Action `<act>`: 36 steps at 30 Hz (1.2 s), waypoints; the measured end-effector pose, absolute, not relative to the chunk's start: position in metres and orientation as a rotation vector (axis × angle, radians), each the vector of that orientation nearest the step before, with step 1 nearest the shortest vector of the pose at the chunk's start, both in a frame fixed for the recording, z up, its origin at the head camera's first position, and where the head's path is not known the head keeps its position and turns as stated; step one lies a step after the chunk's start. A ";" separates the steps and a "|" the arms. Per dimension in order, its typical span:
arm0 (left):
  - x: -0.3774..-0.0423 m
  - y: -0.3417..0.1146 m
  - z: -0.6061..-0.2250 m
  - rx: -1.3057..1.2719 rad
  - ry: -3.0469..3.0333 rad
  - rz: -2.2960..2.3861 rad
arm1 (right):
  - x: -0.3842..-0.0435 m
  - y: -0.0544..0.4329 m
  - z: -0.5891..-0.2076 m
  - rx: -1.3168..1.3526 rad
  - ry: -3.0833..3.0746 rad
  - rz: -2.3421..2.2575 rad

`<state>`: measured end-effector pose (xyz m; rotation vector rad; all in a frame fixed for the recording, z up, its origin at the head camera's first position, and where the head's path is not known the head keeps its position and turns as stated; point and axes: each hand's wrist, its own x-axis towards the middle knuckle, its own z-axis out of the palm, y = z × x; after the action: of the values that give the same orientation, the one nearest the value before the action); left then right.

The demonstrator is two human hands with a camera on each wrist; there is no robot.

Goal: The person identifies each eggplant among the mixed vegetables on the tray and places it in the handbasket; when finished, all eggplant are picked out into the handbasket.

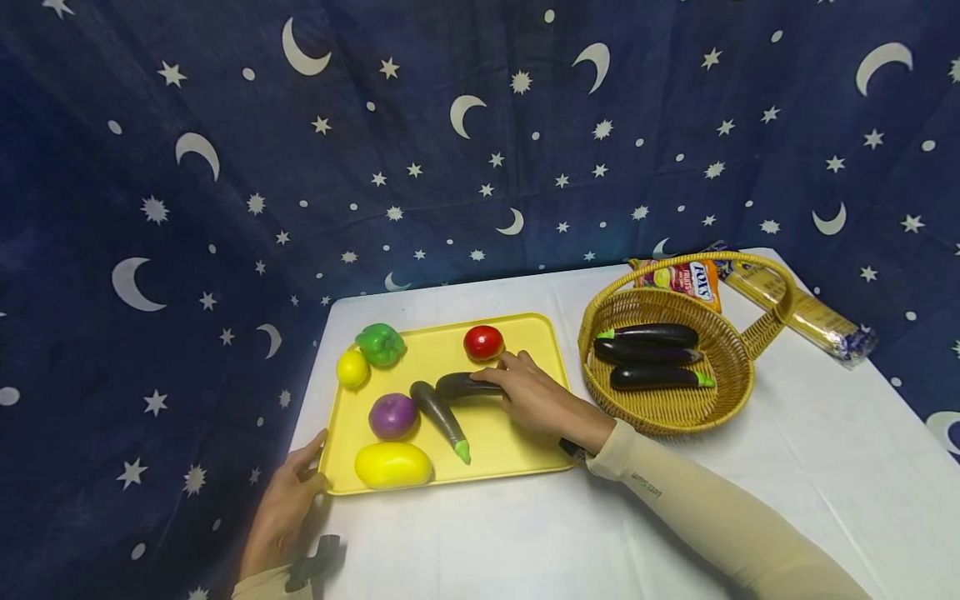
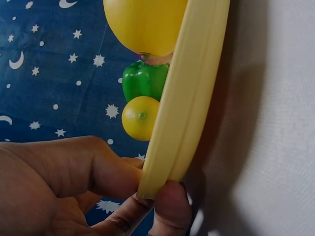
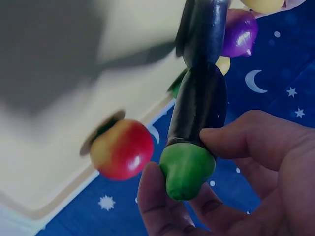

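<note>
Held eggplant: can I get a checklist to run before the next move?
1. Right hand gripping the held eggplant near its green cap: ok.
2. Left hand holding the yellow tray's near-left corner: ok.
3. Held eggplant separate from the second eggplant: cannot tell, ends look very close.
4. Held eggplant lifted off the tray: cannot tell.
5. Bare space in the wicker basket: ok, in front of its three eggplants.

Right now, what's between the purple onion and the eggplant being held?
In the head view, another eggplant lies between the purple onion and the held eggplant.
</note>
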<state>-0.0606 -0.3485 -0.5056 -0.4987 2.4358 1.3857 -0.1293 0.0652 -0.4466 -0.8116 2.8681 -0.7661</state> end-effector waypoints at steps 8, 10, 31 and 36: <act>-0.062 -0.348 -0.506 -0.517 2.430 1.379 | -0.116 0.093 -0.435 -0.830 2.934 -0.761; -0.062 -0.347 -0.506 -0.519 2.427 1.380 | -0.113 0.102 -0.431 -0.868 2.950 -0.733; -0.063 -0.345 -0.507 -0.518 2.412 1.427 | -0.081 0.199 -0.393 -1.034 3.089 -0.610; -0.064 -0.346 -0.503 -0.514 2.399 1.444 | -0.072 0.227 -0.384 -1.041 3.148 -0.551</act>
<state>-0.0639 -0.3460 -0.5027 -0.5137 2.3989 1.4439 -0.0723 0.2275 -0.3840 -1.0413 3.1482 -0.5505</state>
